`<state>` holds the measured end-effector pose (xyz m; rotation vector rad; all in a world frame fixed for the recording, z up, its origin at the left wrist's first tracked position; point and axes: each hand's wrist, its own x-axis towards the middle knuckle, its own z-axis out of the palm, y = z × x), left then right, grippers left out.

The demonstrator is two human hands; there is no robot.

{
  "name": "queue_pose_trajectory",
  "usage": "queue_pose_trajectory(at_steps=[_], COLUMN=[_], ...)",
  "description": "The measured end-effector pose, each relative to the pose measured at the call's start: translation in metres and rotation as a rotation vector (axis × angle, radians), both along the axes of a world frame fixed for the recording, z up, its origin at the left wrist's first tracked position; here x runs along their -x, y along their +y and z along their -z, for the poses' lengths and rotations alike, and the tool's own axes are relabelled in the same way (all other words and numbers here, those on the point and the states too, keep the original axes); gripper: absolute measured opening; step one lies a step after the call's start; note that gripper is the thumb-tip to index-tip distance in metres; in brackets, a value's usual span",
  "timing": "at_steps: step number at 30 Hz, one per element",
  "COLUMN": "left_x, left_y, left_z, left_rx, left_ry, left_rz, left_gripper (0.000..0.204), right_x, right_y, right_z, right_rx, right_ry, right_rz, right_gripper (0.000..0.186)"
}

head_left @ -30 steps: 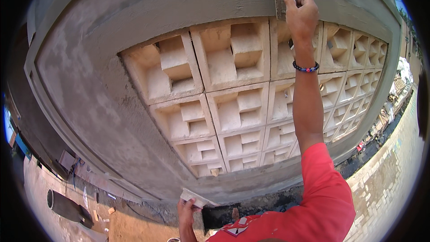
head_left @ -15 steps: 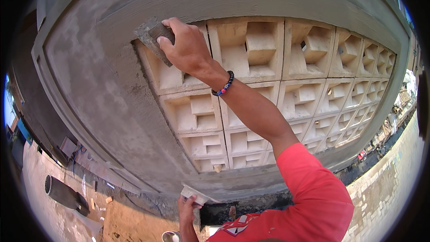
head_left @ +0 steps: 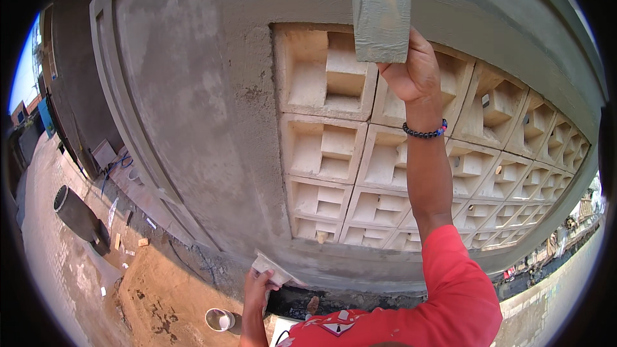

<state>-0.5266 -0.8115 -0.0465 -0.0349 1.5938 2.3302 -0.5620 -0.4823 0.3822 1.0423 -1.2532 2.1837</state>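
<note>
My right hand (head_left: 421, 77) is raised high and closed on a grey rectangular plastering float (head_left: 382, 18). Its broad, damp-looking face shows, tilted away from the wall, in front of the top edge of a panel of cream breeze blocks (head_left: 324, 148). Low down, close to the wall's foot, my left hand (head_left: 258, 284) grips a small pale flat tool (head_left: 273, 268); its exact kind is unclear. Grey plaster (head_left: 247, 90) borders the blocks, rougher along the upper left corner of the opening.
A raised grey frame (head_left: 128, 115) edges the wall on the left. On the ground lie a sand heap (head_left: 154, 283), a white bucket (head_left: 220, 319) and a dark cylinder (head_left: 80, 218). A dark trench (head_left: 292, 302) runs along the wall's base. Rubble (head_left: 559, 250) lies at the right.
My right hand has moved right from the opening's upper left corner, turning the float so its flat face shows. My left hand keeps its tool low. The view has shifted left.
</note>
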Motion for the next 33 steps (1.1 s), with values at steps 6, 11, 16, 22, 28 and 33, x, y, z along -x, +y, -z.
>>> queue_pose_trajectory(at_steps=[6, 11, 16, 22, 28, 33], left_x=[0.001, -0.001, 0.001, 0.007, 0.016, 0.027], left_y=[-0.015, -0.028, -0.036, -0.052, -0.058, -0.042], left_z=[0.028, 0.044, 0.054, 0.057, 0.039, 0.032], left_rx=[-0.036, -0.100, -0.106, -0.143, -0.083, -0.342], left_ry=[-0.041, -0.071, -0.089, -0.090, -0.084, -0.008], left_rz=[-0.071, -0.114, -0.107, -0.128, -0.116, -0.024], left_gripper=[0.040, 0.039, 0.038, 0.039, 0.041, 0.042], right_x=[0.062, 0.120, 0.160, 0.137, 0.134, 0.146], right_y=[-0.084, -0.123, -0.140, -0.150, -0.142, -0.138], right_z=[-0.050, -0.073, -0.031, 0.036, -0.090, -0.002], right_rx=[-0.978, -1.162, -1.451, -1.571, -1.174, -1.534], right_ry=[0.399, 0.989, 0.799, 0.843, 0.758, 0.738], right_rz=[1.212, 1.711, 1.772, 1.385, 1.797, 1.606], right_gripper=[0.032, 0.032, 0.025, 0.014, 0.031, 0.033])
